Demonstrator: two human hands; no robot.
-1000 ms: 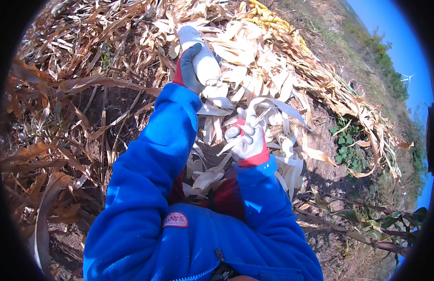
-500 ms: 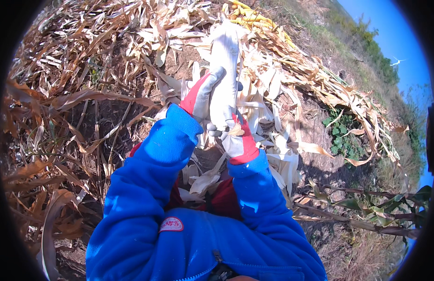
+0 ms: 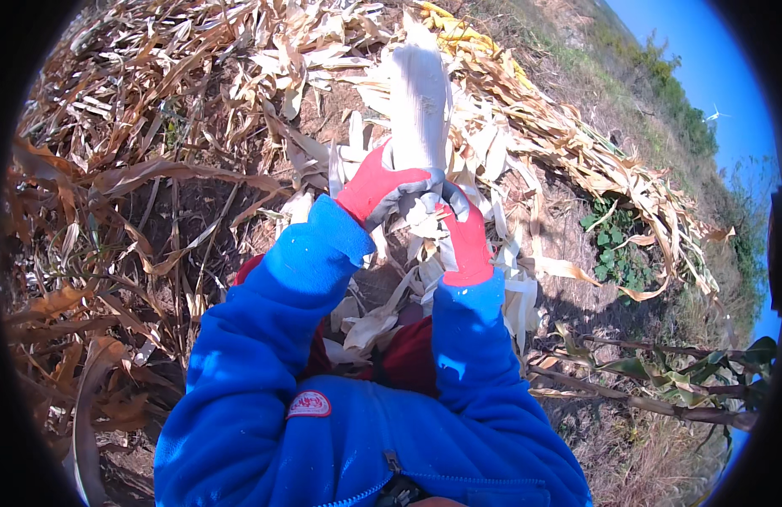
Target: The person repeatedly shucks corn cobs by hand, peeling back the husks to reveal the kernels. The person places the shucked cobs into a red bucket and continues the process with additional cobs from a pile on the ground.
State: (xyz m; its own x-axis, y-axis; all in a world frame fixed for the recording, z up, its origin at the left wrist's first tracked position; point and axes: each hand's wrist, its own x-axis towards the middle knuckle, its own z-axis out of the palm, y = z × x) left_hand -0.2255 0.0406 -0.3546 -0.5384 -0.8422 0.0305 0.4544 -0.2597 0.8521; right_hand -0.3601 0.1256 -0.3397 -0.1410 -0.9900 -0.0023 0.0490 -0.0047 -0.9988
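Observation:
An ear of corn (image 3: 420, 101) in pale, dry husk points up and away from me, above the husk litter. My left hand (image 3: 384, 184), in a red and grey glove, is wrapped round its lower end. Close beside it, my right hand (image 3: 465, 232), gloved the same way, has its fingers bent at the base of the ear. Crumpled pale husk (image 3: 426, 218) shows between the two hands under the base. The right fingertips are partly hidden, and the kernels are covered by husk.
Peeled yellow corn ears (image 3: 454, 32) lie in a pile at the far side. Dry leaves and stalks (image 3: 138, 182) cover the ground at left. Loose husks (image 3: 518, 296) lie below my hands. A green plant (image 3: 615, 245) and cut stalks (image 3: 653, 404) are at right.
My right hand has shifted right and turned, its fingers now bent at the ear's base. The left hand has moved slightly down and right, and the ear stands a little further right.

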